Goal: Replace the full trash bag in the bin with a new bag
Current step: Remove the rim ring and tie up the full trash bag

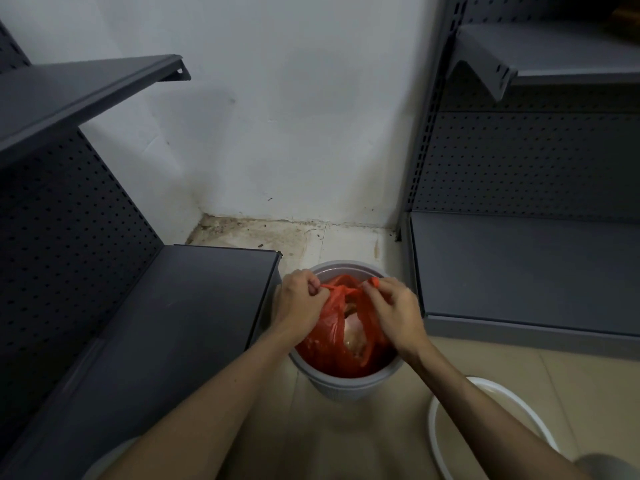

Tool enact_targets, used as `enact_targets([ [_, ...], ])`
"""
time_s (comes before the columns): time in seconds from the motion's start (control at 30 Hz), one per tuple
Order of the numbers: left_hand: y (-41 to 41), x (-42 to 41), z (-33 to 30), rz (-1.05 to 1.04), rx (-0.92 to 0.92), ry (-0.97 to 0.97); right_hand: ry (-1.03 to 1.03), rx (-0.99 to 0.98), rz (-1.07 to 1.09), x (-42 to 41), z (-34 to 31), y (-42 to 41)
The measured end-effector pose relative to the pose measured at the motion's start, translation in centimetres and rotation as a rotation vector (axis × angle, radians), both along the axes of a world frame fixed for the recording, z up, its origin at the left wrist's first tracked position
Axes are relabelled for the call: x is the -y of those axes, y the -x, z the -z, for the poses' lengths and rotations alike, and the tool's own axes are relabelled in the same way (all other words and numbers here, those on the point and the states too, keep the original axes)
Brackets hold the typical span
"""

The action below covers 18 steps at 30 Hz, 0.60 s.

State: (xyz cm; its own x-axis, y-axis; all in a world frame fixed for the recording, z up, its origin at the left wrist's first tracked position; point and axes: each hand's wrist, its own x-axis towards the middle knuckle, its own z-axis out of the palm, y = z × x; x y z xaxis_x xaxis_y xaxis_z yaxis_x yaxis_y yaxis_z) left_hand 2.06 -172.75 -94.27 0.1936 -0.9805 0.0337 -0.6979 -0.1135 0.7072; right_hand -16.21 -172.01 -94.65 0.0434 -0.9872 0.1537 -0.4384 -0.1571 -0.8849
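- Red trash bag sits inside the grey bin, full.
- Left hand and right hand: each grip pinched shut on a bag handle above the bin.
- Judgement: thin, soft, tear-prone plastic; moderately heavy; lift by both handles.

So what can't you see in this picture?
Head view:
- What is inside the red bag: only a blurry pale lump shows through.
- The grey bin's lower part: seen from above, hands in front.
- The white basin: cut off by the bottom edge and the right arm.
- A new bag: none in view.
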Motion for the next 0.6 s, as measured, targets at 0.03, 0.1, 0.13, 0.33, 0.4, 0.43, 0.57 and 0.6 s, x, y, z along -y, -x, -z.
enact_targets([
  [0.03,-0.6,0.0,0.0,-0.003,0.072,0.012,-0.004,-0.063,0.047,0.2,0.0,0.4],
  [0.1,-1.9,0.0,-0.1,-0.012,0.174,0.019,-0.027,-0.232,0.113,0.2,0.2,1.1],
  [0.13,-2.4,0.0,-0.1,-0.015,0.209,0.015,-0.038,-0.307,0.134,0.2,0.4,1.4],
  [0.33,-4.1,-0.9,0.6,-0.035,0.330,0.001,-0.098,-0.545,0.215,-0.7,1.3,2.3],
  [0.4,-4.7,-1.4,1.2,-0.042,0.357,-0.022,-0.133,-0.566,0.228,-0.9,1.6,2.9],
  [0.43,-4.9,-1.6,1.4,-0.051,0.373,-0.035,-0.146,-0.568,0.231,-1.1,1.8,3.3],
  [0.57,-5.5,-2.2,1.8,-0.077,0.403,-0.062,-0.161,-0.549,0.205,-1.3,2.4,4.1],
  [0.6,-5.5,-2.2,1.8,-0.073,0.414,-0.055,-0.164,-0.535,0.205,-1.3,2.5,4.1],
])
